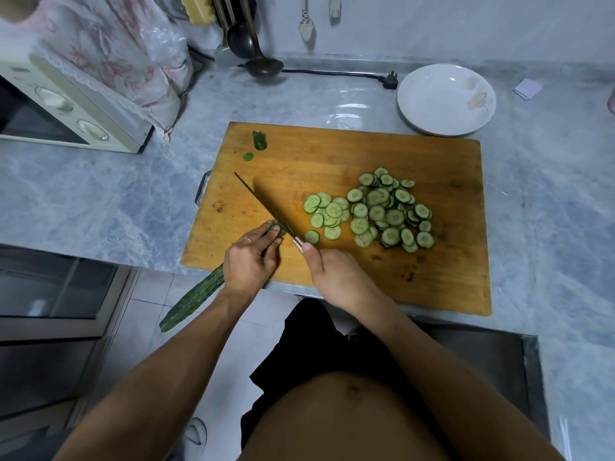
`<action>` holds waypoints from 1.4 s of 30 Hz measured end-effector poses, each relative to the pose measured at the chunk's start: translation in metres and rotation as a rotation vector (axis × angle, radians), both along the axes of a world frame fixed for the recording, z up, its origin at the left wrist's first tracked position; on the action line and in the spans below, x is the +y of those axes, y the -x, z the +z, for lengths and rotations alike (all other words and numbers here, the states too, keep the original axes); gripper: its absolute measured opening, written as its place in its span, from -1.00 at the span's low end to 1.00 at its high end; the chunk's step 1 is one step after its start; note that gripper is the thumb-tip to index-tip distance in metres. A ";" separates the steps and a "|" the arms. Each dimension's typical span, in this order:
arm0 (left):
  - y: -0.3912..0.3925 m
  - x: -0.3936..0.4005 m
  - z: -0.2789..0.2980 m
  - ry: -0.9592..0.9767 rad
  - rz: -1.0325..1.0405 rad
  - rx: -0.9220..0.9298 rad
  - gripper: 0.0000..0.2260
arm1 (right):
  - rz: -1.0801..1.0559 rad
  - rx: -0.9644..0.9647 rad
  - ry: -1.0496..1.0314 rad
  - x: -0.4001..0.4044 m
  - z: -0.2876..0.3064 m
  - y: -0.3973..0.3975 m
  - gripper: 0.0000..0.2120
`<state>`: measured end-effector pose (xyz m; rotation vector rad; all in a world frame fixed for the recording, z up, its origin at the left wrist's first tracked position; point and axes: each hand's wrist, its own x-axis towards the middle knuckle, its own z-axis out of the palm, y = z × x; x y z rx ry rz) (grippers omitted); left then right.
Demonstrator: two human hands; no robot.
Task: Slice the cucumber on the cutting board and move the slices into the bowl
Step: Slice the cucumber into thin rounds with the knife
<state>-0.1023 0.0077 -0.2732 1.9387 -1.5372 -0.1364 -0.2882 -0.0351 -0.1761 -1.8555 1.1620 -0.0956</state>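
A wooden cutting board (382, 151) lies on the marble counter. My left hand (248, 261) grips a long dark green cucumber (196, 296) near its cut end, and the rest of the cucumber sticks out past the board's front edge. My right hand (336, 274) holds a knife (263, 206) by the handle, its blade set against the cucumber's cut end by my left fingertips. Several round cucumber slices (376, 211) lie piled on the board's middle right. A white bowl (446, 99) stands empty behind the board's far right corner.
A cucumber end piece (259, 140) and a small scrap (248, 156) lie at the board's far left. A microwave (63, 108) under a cloth stands at left. Ladles (253, 51) hang at the back, and a plug with its cord (387, 79) lies near the bowl.
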 end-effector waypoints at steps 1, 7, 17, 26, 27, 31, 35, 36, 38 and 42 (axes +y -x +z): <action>0.000 0.000 0.001 0.002 0.002 0.019 -0.80 | 0.003 0.002 0.009 -0.002 0.002 0.003 -0.46; -0.004 -0.002 0.005 -0.001 -0.015 0.044 -0.79 | -0.042 -0.004 -0.045 -0.011 0.002 0.021 -0.44; 0.006 -0.005 0.007 -0.017 -0.041 0.047 -0.79 | -0.020 -0.011 -0.091 0.003 0.020 0.026 -0.35; 0.003 -0.003 0.006 -0.034 -0.081 0.021 -0.67 | 0.028 0.015 -0.026 0.015 0.026 0.022 -0.43; 0.003 -0.004 0.006 -0.033 -0.082 0.016 -0.66 | 0.027 0.010 -0.030 0.015 0.027 0.022 -0.43; 0.004 -0.002 0.005 -0.027 -0.086 0.015 -0.72 | 0.002 -0.009 -0.148 0.008 0.033 0.024 -0.41; 0.004 -0.003 0.005 -0.031 -0.078 0.001 -0.72 | -0.008 0.002 -0.215 0.005 0.035 0.024 -0.43; 0.004 -0.004 0.005 -0.035 -0.077 0.000 -0.70 | -0.008 0.008 -0.216 0.004 0.034 0.023 -0.42; 0.004 -0.004 0.005 -0.037 -0.078 0.001 -0.70 | -0.007 0.007 -0.208 0.001 0.030 0.020 -0.41; 0.005 -0.004 0.004 -0.020 -0.091 -0.019 -0.80 | -0.019 0.015 -0.133 0.000 0.016 0.010 -0.40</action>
